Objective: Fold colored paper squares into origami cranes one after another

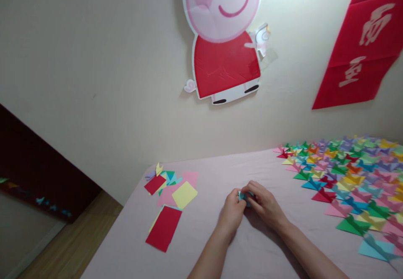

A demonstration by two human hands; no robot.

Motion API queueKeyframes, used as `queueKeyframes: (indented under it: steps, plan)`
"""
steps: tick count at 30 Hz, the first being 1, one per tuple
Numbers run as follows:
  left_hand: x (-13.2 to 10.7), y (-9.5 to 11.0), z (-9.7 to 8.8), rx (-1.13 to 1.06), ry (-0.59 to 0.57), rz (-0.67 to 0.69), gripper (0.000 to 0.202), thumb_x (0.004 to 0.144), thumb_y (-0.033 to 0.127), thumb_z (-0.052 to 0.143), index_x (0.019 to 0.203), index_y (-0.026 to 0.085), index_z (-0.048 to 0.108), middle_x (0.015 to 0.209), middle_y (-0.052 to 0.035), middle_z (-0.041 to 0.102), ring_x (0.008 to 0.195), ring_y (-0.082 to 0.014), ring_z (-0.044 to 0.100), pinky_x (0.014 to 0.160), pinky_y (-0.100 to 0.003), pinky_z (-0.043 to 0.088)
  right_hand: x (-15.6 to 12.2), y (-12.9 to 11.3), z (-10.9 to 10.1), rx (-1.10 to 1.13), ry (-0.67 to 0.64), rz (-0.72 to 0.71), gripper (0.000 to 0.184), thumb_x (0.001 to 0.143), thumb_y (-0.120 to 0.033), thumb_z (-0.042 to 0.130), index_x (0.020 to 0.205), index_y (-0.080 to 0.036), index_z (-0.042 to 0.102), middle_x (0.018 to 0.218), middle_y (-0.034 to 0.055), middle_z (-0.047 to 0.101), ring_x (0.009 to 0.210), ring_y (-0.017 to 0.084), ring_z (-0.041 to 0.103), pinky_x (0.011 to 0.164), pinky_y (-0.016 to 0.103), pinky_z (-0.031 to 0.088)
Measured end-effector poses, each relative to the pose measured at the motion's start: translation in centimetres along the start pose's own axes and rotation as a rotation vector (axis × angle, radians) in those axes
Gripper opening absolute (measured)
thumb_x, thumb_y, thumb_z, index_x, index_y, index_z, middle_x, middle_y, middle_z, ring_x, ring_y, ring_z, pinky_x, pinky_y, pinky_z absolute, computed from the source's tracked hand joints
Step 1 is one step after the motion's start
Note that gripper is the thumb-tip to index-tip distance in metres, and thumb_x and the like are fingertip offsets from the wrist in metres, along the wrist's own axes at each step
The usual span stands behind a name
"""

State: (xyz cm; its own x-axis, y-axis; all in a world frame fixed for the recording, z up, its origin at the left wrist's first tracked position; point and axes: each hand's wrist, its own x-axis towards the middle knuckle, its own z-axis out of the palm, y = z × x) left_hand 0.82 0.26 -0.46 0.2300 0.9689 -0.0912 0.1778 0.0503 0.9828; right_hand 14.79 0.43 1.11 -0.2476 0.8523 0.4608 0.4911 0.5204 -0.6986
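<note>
Item: small teal paper piece [244, 195], part-folded, held between both hands low over the pink surface [201, 233].

Detail: The left hand [232, 212] and right hand [267, 205] were closed narrowly on it, fingertips pinching from either side, so most of it was hidden. Judged very light, thin and limp until creased, easily crumpled or torn; best taken by its edges and corners with the fingertips, pressing along the creases. To the left lay loose paper sheets [168, 203] in red, yellow, pink and green, overlapping flat. Well to the right stood rows of folded paper figures [346, 182] in many colours. Behind, on the wall [94, 61], hung a pig cutout [225, 61] and a red banner [362, 48].
</note>
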Motion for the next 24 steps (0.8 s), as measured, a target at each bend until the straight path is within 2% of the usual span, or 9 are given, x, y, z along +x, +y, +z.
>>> queueKeyframes:
  steps: [4,8,11,15,20,24]
  plan:
    - [0.3,0.6,-0.2,-0.230,-0.072,-0.052,0.024,0.069,0.022,0.052,0.093,0.016,0.055,0.077,-0.0010,0.063,0.074,-0.0160,0.061,0.068,-0.026,0.050,0.0,-0.2,-0.1,0.105,0.000,0.057,0.016,0.084,-0.021,0.046,0.077,-0.022,0.061,0.075,0.0013,0.058,0.071,0.018,0.058,0.066,0.028,0.045]
    - [0.1,1.3,-0.5,-0.368,-0.122,-0.082,0.032,0.066,0.034,0.064,0.091,0.016,0.055,0.076,-0.0012,0.063,0.072,-0.0171,0.063,0.069,-0.028,0.051,0.3,-0.4,-0.4,0.173,0.000,0.155,0.023,0.088,-0.036,0.049,0.078,-0.021,0.064,0.076,0.0022,0.061,0.071,0.018,0.060,0.063,0.028,0.047]
    - [0.0,1.5,-0.8,-0.408,-0.139,-0.094,0.042,0.067,0.047,0.069,0.091,0.015,0.057,0.075,-0.0020,0.063,0.071,-0.0177,0.063,0.068,-0.029,0.051,0.4,-0.5,-0.4,0.215,0.008,0.213,0.023,0.085,-0.037,0.051,0.079,-0.020,0.066,0.077,0.0027,0.063,0.070,0.018,0.060,0.061,0.027,0.047]
    - [0.2,0.9,-0.6,-0.400,-0.090,-0.087,0.051,0.068,0.061,0.068,0.087,0.015,0.057,0.072,-0.0017,0.063,0.067,-0.0178,0.063,0.065,-0.030,0.052,0.3,-0.2,-0.2,0.233,0.025,0.248,0.020,0.080,-0.034,0.052,0.082,-0.020,0.066,0.077,0.0017,0.065,0.064,0.016,0.058,0.058,0.026,0.047]
    - [0.3,0.4,0.0,-0.366,-0.015,-0.064,0.050,0.071,0.061,0.065,0.091,0.015,0.057,0.075,-0.0032,0.067,0.068,-0.0193,0.066,0.061,-0.029,0.051,0.1,0.4,-0.1,0.332,0.113,0.349,0.023,0.078,-0.040,0.058,0.088,-0.020,0.064,0.073,0.0002,0.064,0.056,0.014,0.055,0.055,0.026,0.046]
    - [-0.1,0.8,0.2,-0.336,0.043,-0.056,0.047,0.075,0.062,0.061,0.090,0.018,0.055,0.074,-0.0031,0.068,0.070,-0.0203,0.067,0.062,-0.029,0.052,0.1,0.5,-0.1,0.358,0.125,0.355,0.023,0.081,-0.042,0.058,0.081,-0.020,0.062,0.062,-0.0025,0.058,0.057,0.015,0.054,0.056,0.026,0.045]
